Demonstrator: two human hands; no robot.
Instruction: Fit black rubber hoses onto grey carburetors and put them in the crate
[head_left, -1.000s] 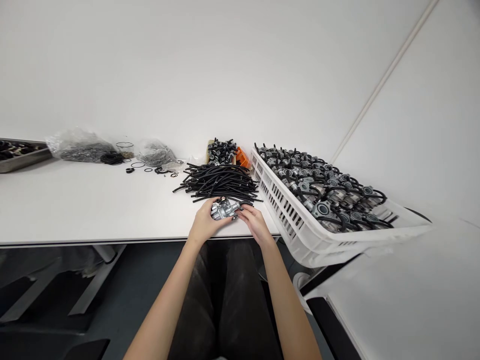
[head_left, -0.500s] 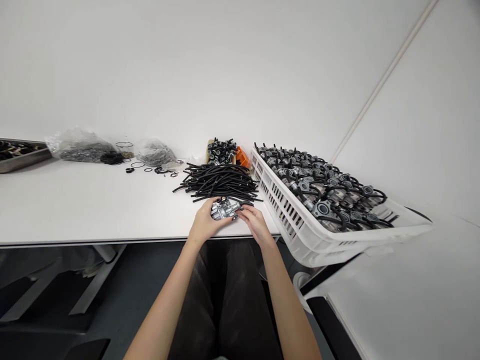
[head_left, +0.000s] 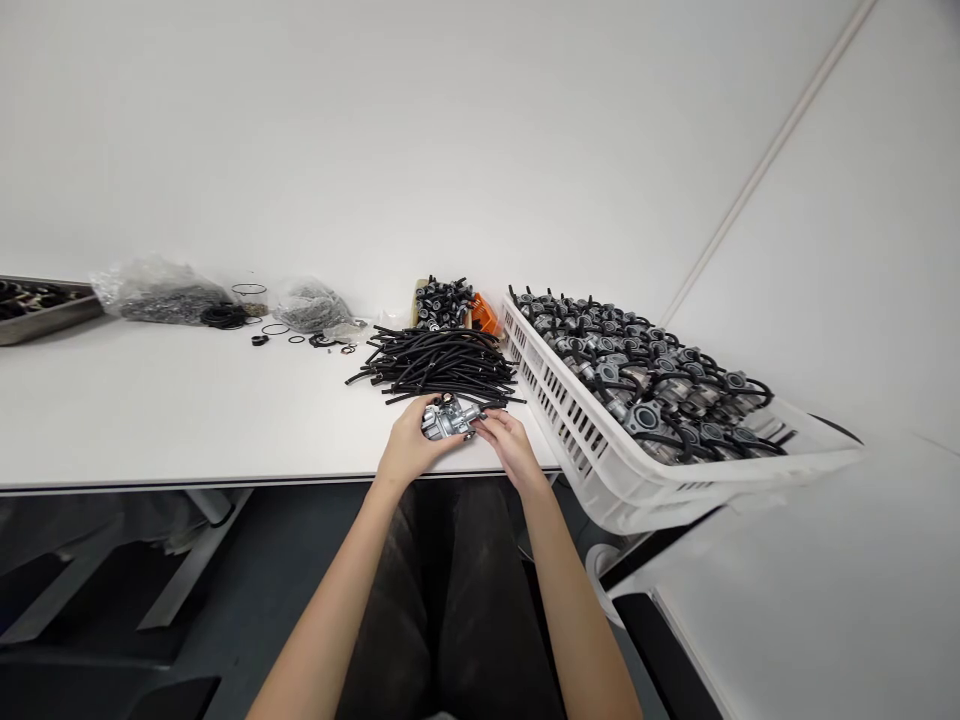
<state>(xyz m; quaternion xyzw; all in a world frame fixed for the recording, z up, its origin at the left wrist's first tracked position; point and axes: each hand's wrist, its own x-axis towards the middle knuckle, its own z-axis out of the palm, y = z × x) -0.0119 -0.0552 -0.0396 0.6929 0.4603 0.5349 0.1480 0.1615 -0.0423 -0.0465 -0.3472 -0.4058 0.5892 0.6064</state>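
Observation:
My left hand (head_left: pixel 409 445) is wrapped round a small grey metal carburettor (head_left: pixel 447 418) at the near edge of the white table (head_left: pixel 180 410). My right hand (head_left: pixel 511 445) pinches the end of a short black rubber hose (head_left: pixel 493 406) against the carburettor's right side. Just beyond both hands lies a loose pile of black hoses (head_left: pixel 439 362). A white slotted crate (head_left: pixel 592 440) full of carburettors with hoses fitted stands tilted to the right of my right hand.
Behind the hose pile sit a cluster of black caps (head_left: pixel 442 300) and an orange item (head_left: pixel 484 315). Clear plastic bags (head_left: pixel 161 290), black O-rings (head_left: pixel 274 330) and a metal tray (head_left: pixel 41 310) lie at the far left. My dark-trousered legs are under the table edge.

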